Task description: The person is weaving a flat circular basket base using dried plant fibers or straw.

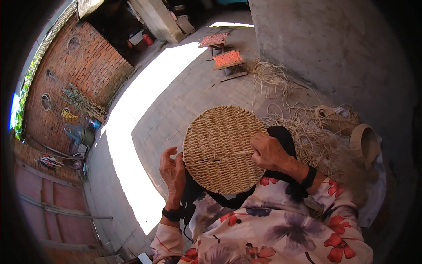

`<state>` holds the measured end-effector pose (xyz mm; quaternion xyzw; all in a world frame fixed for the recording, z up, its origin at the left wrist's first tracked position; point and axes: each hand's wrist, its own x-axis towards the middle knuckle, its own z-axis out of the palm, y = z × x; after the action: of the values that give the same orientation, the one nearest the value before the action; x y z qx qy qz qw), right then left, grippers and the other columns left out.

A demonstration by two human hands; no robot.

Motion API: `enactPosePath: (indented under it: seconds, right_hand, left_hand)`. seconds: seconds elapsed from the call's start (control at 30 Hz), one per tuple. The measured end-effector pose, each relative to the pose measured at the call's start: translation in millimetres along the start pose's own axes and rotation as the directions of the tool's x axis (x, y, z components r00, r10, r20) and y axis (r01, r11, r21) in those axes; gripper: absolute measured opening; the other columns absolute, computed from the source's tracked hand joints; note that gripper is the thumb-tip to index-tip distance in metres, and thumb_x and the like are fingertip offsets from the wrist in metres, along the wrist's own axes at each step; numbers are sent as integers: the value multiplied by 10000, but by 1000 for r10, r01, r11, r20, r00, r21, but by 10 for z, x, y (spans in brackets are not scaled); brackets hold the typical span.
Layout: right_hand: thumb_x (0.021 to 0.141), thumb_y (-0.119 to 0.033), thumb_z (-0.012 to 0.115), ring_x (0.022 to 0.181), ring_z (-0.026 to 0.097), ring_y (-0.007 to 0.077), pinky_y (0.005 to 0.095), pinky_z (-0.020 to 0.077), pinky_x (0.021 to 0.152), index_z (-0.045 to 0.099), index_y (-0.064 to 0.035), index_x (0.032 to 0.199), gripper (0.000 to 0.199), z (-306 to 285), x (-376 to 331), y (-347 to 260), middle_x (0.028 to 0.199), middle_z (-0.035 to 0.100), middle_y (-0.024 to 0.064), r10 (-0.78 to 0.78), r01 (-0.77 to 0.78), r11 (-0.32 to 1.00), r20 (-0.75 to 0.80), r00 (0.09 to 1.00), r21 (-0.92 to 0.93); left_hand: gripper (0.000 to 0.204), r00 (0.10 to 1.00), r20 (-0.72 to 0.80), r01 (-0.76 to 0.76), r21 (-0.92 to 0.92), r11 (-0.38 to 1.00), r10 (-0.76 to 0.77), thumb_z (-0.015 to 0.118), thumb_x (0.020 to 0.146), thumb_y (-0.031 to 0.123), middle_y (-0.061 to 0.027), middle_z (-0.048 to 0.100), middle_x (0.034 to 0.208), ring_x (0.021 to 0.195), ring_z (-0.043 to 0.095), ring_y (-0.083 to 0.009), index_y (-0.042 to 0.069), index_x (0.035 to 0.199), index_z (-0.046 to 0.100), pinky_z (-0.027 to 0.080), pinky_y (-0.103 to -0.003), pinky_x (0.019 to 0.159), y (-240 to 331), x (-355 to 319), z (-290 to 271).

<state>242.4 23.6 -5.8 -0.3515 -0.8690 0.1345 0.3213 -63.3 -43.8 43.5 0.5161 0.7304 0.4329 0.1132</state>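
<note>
A round woven straw-cord panel (222, 136), tan and tightly ribbed, rests tilted over my lap. A paler strand (239, 155) crosses its lower half, and a small dark gap shows in the weave left of the strand. My right hand (270, 152) is closed in a pinch at the strand's right end, over the panel's right side. Beside the panel's left rim is my left hand (172, 176), its fingers bent and apart from the thumb, with nothing visible in it. The thumb comes close to the rim; whether it touches, I cannot tell.
Loose straw cord (307, 136) lies heaped on the floor at my right, beside a curved tan ring (364, 145). Ahead stand two low stools with red woven seats (228, 58). A grey wall (334, 44) rises at the right, a brick wall (79, 61) at the left.
</note>
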Motion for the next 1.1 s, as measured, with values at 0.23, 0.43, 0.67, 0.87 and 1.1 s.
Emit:
enactPosePath:
  seconds: [0.23, 0.43, 0.67, 0.87, 1.1]
  right_hand:
    - [852, -89, 588, 661, 534, 127, 300, 451, 604, 524, -7, 824, 108, 346, 269, -243, 742, 559, 39, 342, -298, 389, 163, 925, 872]
    - [898, -131, 621, 640, 461, 25, 220, 403, 572, 561, -45, 886, 106, 52, -105, 218, 720, 522, -51, 336, -514, 380, 403, 851, 769]
    - [919, -209, 643, 659, 559, 99, 304, 454, 605, 656, -9, 862, 209, -42, -90, 65, 718, 615, 13, 149, -380, 775, 439, 886, 504]
    - [957, -217, 605, 664, 596, 120, 300, 491, 643, 688, 8, 880, 252, 177, -252, 130, 726, 635, 24, 233, -385, 653, 311, 921, 652]
    - [982, -206, 549, 673, 603, 91, 258, 505, 642, 668, 6, 938, 247, -86, -203, 15, 807, 637, 11, 221, -545, 252, 500, 837, 800]
  left_hand:
    - [347, 969, 90, -247, 264, 932, 231, 585, 944, 349, -131, 618, 1148, 1081, 538, -325, 94, 1172, 644, 404, -435, 962, -559, 288, 164]
    - [382, 913, 375, -213, 108, 971, 158, 446, 1018, 340, -163, 605, 1132, 1098, 533, -329, 59, 1218, 611, 400, -427, 963, -561, 440, 220]
    - [456, 851, 496, -133, -114, 985, 172, 449, 1031, 398, -124, 608, 927, 954, 567, -254, -15, 1109, 627, 437, -361, 878, -571, 602, 190]
    - [505, 820, 563, 33, -228, 973, 105, 470, 1031, 445, -51, 607, 895, 879, 529, -123, -36, 1075, 617, 450, -304, 790, -450, 636, 222]
    - [514, 801, 588, -19, -162, 987, 112, 456, 1040, 453, -38, 613, 926, 898, 523, -128, -36, 1073, 611, 449, -310, 812, -408, 663, 142]
